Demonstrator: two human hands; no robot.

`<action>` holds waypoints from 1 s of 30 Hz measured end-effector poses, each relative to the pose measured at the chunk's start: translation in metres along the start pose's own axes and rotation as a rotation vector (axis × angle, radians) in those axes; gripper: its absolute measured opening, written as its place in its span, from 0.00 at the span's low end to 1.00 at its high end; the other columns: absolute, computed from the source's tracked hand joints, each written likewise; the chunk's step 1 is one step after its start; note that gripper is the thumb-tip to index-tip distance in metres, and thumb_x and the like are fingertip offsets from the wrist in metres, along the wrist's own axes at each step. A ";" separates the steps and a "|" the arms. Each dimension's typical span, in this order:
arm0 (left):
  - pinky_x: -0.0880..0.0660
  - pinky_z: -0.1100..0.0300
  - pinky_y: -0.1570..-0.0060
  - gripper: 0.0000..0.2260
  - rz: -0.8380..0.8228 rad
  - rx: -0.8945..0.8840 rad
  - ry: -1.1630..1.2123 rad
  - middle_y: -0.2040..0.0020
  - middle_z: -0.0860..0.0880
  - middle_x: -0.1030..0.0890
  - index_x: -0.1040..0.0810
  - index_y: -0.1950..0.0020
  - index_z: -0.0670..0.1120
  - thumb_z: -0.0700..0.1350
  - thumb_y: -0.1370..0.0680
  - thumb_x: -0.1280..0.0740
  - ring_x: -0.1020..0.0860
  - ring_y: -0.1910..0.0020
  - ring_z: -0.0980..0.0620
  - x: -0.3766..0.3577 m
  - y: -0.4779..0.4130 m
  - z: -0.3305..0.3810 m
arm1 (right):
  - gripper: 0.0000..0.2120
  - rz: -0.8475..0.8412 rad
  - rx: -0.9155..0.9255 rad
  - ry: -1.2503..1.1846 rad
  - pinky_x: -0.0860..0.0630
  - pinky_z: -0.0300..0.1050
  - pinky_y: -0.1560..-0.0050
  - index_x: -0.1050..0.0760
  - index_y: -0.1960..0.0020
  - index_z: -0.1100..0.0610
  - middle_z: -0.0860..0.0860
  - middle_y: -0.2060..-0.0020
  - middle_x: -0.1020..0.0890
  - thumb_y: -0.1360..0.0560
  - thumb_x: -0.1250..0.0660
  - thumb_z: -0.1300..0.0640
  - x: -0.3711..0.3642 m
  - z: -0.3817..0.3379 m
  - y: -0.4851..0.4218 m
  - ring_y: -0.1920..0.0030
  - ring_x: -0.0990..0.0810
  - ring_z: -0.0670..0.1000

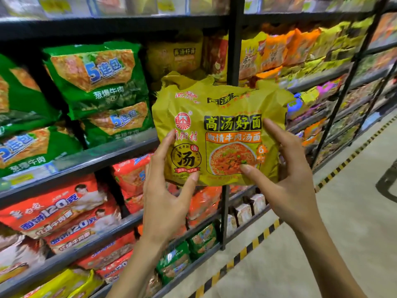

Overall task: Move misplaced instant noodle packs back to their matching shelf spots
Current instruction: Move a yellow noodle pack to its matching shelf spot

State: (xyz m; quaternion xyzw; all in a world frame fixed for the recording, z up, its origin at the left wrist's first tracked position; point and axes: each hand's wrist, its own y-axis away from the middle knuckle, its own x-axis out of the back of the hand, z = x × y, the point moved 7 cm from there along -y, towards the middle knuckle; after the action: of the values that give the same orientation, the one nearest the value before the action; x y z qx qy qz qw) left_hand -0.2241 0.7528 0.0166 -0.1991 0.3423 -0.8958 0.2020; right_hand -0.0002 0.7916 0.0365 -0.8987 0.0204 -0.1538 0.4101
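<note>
both hands [165,190] [287,179] around yellow noodle pack [219,108], lower corners

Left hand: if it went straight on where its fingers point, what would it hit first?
The left hand pinches the yellow noodle pack, so that comes first; past it, probably the shelved yellow packs, though depth is unclear.

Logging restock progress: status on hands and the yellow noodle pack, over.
Left hand and right hand grip yellow noodle pack by lower corners. Similar yellow packs on shelf behind. Black upright close behind pack.
</note>
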 end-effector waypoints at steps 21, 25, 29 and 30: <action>0.37 0.51 0.22 0.37 0.406 -0.104 -0.314 0.22 0.60 0.38 0.42 0.21 0.55 0.35 0.22 0.28 0.37 0.21 0.56 -0.096 -0.157 -0.049 | 0.38 -0.211 0.350 -0.266 0.37 0.34 0.29 0.36 0.24 0.58 0.48 0.31 0.30 0.29 0.22 0.62 -0.041 0.140 -0.240 0.28 0.33 0.38; 0.38 0.49 0.22 0.37 0.438 -0.147 -0.372 0.22 0.61 0.38 0.43 0.21 0.55 0.34 0.22 0.28 0.38 0.21 0.56 -0.093 -0.178 -0.062 | 0.38 -0.172 0.414 -0.274 0.36 0.38 0.28 0.36 0.24 0.58 0.49 0.31 0.30 0.29 0.23 0.64 -0.061 0.146 -0.263 0.28 0.32 0.43; 0.40 0.62 0.23 0.36 0.473 -0.170 -0.404 0.22 0.57 0.38 0.41 0.20 0.49 0.33 0.23 0.28 0.38 0.21 0.53 -0.089 -0.197 -0.081 | 0.38 -0.159 0.410 -0.295 0.32 0.44 0.27 0.36 0.25 0.56 0.49 0.32 0.30 0.30 0.23 0.67 -0.082 0.159 -0.278 0.28 0.31 0.47; 0.41 0.60 0.22 0.36 0.475 -0.177 -0.399 0.22 0.61 0.39 0.41 0.20 0.50 0.34 0.23 0.29 0.38 0.20 0.52 -0.089 -0.200 -0.085 | 0.39 -0.155 0.413 -0.299 0.31 0.45 0.28 0.36 0.25 0.55 0.48 0.33 0.31 0.31 0.23 0.68 -0.086 0.164 -0.281 0.29 0.31 0.46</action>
State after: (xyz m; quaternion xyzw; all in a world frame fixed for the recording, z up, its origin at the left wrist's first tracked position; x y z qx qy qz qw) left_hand -0.2363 0.9792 0.0771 -0.3022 0.4096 -0.7335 0.4503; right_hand -0.0589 1.1114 0.1223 -0.8077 -0.1410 -0.0509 0.5702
